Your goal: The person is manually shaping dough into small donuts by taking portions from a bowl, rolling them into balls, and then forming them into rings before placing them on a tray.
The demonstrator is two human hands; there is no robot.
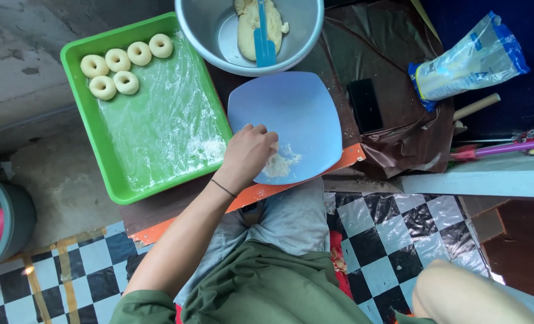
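Note:
My left hand [249,153] reaches from the lower left onto a pale blue square plate [297,114]. Its fingers are curled together, tips pinching a small heap of white flour [280,163] at the plate's near edge. A thin black band circles the wrist. To the left lies a green tray [114,180] lined with floured film, with several ring-shaped dough pieces [123,66] in its far corner. Behind the plate stands a metal bowl [201,33] holding pale dough [249,24] and a blue scraper [264,39]. My right hand is out of sight.
A black phone [365,105] lies right of the plate on brown sheeting. Farther right are a clear-and-blue bag of flour [471,60], a wooden stick [477,107] and a purple rod [510,147]. A grey-green bucket [6,222] stands at the left on the floor.

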